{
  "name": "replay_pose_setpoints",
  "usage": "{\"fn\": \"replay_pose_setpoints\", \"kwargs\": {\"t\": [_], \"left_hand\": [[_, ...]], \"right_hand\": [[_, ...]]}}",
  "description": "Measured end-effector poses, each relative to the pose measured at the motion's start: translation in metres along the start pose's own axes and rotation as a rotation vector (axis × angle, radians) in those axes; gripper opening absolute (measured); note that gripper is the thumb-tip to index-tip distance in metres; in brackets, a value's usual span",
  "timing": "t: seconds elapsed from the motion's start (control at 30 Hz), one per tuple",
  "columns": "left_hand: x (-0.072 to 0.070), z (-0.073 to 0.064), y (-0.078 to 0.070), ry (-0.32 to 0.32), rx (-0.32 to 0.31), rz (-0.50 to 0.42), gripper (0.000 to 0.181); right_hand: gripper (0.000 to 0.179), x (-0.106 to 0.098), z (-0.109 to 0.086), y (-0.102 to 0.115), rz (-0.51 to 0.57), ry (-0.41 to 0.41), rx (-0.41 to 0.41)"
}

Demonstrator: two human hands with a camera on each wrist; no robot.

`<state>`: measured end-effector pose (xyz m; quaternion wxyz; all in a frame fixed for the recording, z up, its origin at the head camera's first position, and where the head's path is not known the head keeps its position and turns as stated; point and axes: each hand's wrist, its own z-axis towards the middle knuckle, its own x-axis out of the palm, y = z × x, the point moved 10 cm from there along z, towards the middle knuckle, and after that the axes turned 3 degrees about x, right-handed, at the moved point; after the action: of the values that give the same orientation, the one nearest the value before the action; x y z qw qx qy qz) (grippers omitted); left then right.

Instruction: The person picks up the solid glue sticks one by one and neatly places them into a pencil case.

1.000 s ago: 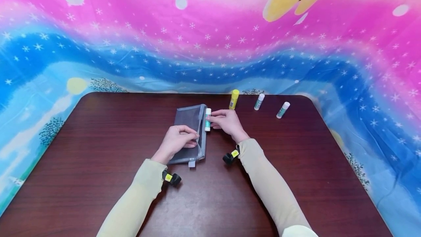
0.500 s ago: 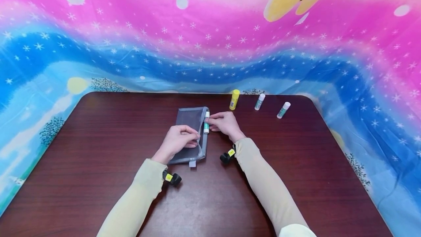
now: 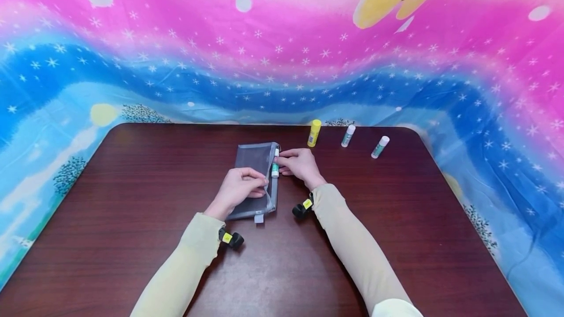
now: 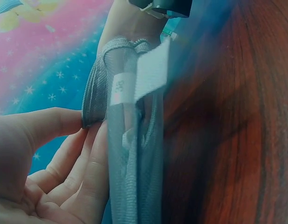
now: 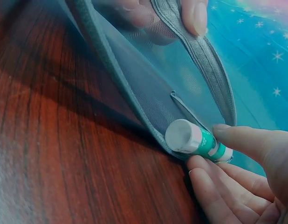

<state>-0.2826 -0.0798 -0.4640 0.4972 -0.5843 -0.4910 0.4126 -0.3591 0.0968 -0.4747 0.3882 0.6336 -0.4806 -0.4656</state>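
Note:
A grey mesh zipper pouch (image 3: 253, 160) lies on the table, its zippered mouth facing right and spread apart. My left hand (image 3: 240, 187) pinches the upper zipper edge (image 4: 93, 100) between thumb and fingers, lifting it. At the mouth, my right hand (image 3: 301, 166) holds a white and green glue stick (image 3: 275, 164) between thumb and fingers. In the right wrist view that glue stick (image 5: 200, 140) lies within the gap between the two zipper edges, its white end toward the camera. A white tag (image 4: 153, 70) sticks out from the pouch's near end.
Toward the back right stand a yellow glue stick (image 3: 314, 133) and two white and green glue sticks, the middle one (image 3: 348, 136) and the right one (image 3: 380, 147). The dark wooden table (image 3: 132, 199) meets a colourful printed cloth (image 3: 282, 62) at its far edge.
My right hand has moved slightly left with the glue stick, from beside the pouch's edge into its mouth. The left hand keeps its pinch on the zipper edge.

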Motion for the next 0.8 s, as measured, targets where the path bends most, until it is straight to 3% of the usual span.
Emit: {"fn": "replay_pose_setpoints", "kwargs": {"t": [0.3, 0.8], "left_hand": [[-0.001, -0.001, -0.001, -0.007, -0.003, -0.017, 0.016], [-0.002, -0.001, -0.004, -0.011, 0.005, -0.004, 0.016]], "right_hand": [[0.032, 0.0, -0.003, 0.004, 0.039, 0.009, -0.017], [0.035, -0.009, -0.013, 0.01, 0.005, -0.004, -0.05]]}}
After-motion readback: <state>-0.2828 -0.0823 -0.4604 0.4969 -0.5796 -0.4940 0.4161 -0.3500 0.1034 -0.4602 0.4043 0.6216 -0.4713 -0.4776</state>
